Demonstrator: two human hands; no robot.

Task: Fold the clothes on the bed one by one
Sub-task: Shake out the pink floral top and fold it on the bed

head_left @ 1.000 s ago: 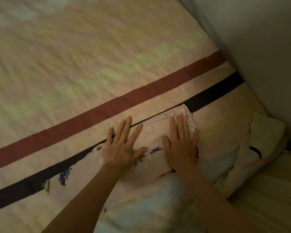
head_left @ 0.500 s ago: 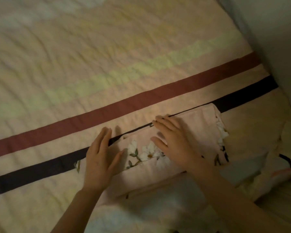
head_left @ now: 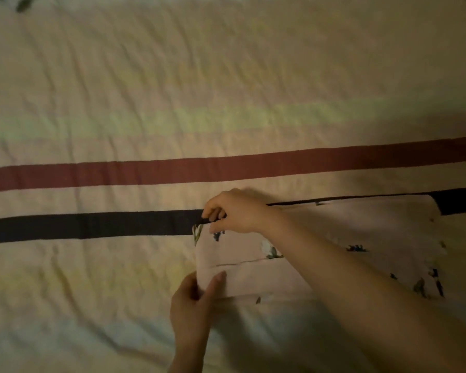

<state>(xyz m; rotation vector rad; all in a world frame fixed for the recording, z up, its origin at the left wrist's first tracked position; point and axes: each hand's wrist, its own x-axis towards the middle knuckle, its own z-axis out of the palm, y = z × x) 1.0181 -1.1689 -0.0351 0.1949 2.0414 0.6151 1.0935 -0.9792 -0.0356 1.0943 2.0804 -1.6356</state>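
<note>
Both hands now pinch the left end of the folded floral cloth (head_left: 334, 251), where a moment ago they lay flat on top of it. Right hand (head_left: 237, 211) grips the far left corner, fingers curled under the edge; left hand (head_left: 197, 300) grips the near left corner, thumb on top. That cloth lies on the bedspread (head_left: 145, 76), its far edge over the dark stripe (head_left: 92, 224), with the red stripe (head_left: 172, 170) beyond.

Pale pink, flower-printed cloth garment (head_left: 334, 238), folded into a flat rectangle, lies on the bed at lower right, its far edge overlapping the bedspread's black stripe.
</note>
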